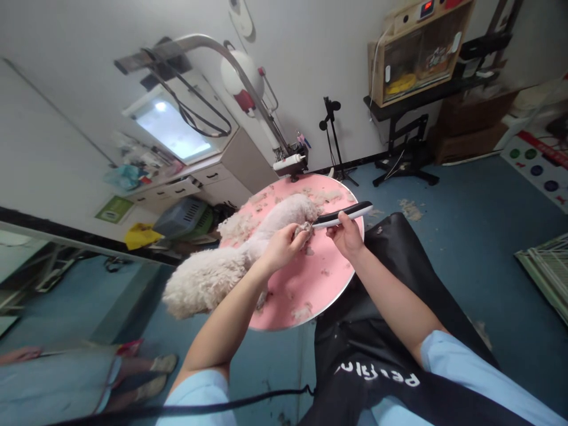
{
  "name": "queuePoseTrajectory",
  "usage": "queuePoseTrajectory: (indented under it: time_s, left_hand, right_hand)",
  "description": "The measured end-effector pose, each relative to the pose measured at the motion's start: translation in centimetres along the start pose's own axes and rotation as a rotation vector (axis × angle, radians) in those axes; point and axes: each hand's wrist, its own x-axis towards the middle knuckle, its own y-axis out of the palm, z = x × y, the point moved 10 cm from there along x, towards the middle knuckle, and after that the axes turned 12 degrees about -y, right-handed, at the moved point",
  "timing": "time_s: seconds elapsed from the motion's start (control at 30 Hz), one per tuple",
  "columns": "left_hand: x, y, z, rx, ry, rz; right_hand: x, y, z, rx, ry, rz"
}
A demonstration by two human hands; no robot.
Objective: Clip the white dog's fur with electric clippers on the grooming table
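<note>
A small white fluffy dog (231,260) lies across the round pink grooming table (310,278). My left hand (284,244) is closed around one of the dog's paws near the table's middle. My right hand (346,235) grips a black and white hair clipper (342,215), whose blade end touches the held paw. Clumps of cut white fur lie scattered over the pink tabletop. I wear a black apron (377,331) over light blue sleeves.
A grooming arm with a metal pole (248,71) rises at the table's far edge. A black cord (222,405) runs across the bottom. Another person's legs and sandals (142,373) stand at lower left. Cabinets, a pet carrier (184,216) and a black stand sit against the wall.
</note>
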Motion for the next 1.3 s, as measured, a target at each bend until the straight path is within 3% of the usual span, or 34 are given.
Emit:
queuePoseTrajectory:
  time_s: [0.23,0.53,0.73,0.87,1.03,1.3]
  left_hand:
    - [0.0,-0.1,0.1,0.028,0.019,-0.014]
    - [0.0,0.2,-0.1,0.006,0.021,0.023]
    - [-0.2,0.3,0.0,0.054,0.024,0.001]
    - [-0.3,0.8,0.4,0.034,0.013,0.017]
    - [-0.3,1.3,0.8,0.087,0.015,0.004]
    - [-0.4,1.9,0.3,0.186,0.051,0.024]
  right_hand:
    - [-0.1,0.0,0.9,-0.016,-0.068,-0.011]
    - [0.0,0.7,0.7,-0.065,-0.083,0.1]
    - [1.1,-0.9,1.7,-0.161,-0.048,0.077]
    - [0.4,-0.6,1.5,-0.183,0.035,0.182]
    - [0.0,-1.0,2.8,-0.187,-0.063,0.081]
    - [-1.0,1.2,4.9,-0.328,-0.22,0.226]
